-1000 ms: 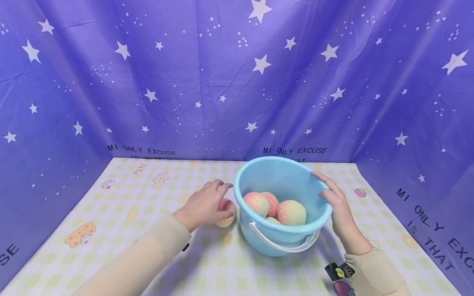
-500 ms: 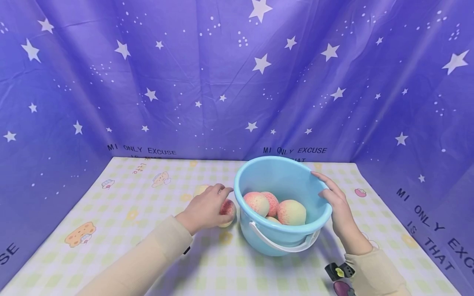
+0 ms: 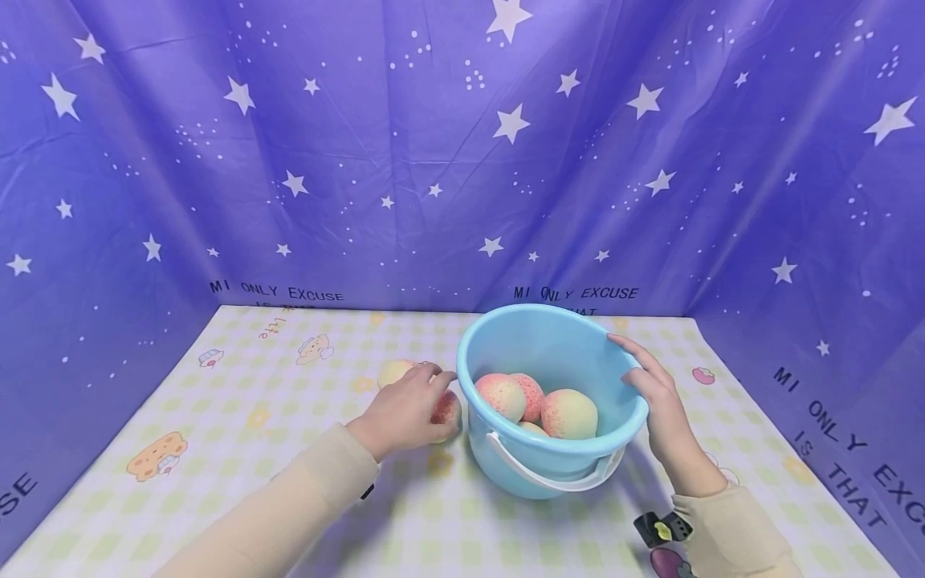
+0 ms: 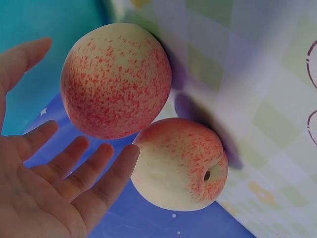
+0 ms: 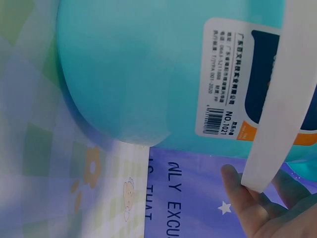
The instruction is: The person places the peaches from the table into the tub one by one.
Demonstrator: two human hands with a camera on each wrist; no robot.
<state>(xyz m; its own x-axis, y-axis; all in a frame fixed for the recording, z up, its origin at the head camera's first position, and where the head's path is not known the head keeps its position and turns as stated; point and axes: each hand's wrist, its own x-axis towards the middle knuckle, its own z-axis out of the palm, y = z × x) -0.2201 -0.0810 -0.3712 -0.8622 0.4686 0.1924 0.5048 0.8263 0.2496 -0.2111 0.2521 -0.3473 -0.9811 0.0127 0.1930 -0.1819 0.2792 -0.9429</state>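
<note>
My left hand [image 3: 405, 409] hovers over two peaches on the tablecloth, its fingers spread and loosely bent. One peach [image 3: 446, 413] lies against the bucket's left side, partly under the hand; the other peach [image 3: 394, 373] lies just behind it. In the left wrist view, the nearer peach [image 4: 116, 82] and the stem-dimpled peach [image 4: 181, 166] sit close together, beside the hand [image 4: 64, 183]. The light-blue bucket [image 3: 506, 461] leans slightly toward me with several peaches [image 3: 569, 415] inside. My right hand [image 3: 665, 409] grips its right rim, thumb and finger over the edge.
A white handle [image 3: 556, 482] hangs down the bucket's front; a label [image 5: 218, 79] shows on its side. A checked tablecloth [image 3: 238, 474] covers the table. Purple starry curtains [image 3: 390, 160] stand behind and at both sides.
My left hand has lowered and shifted slightly toward me, so the far peach, hidden at first, now shows behind the fingers. My right hand and the bucket have stayed put.
</note>
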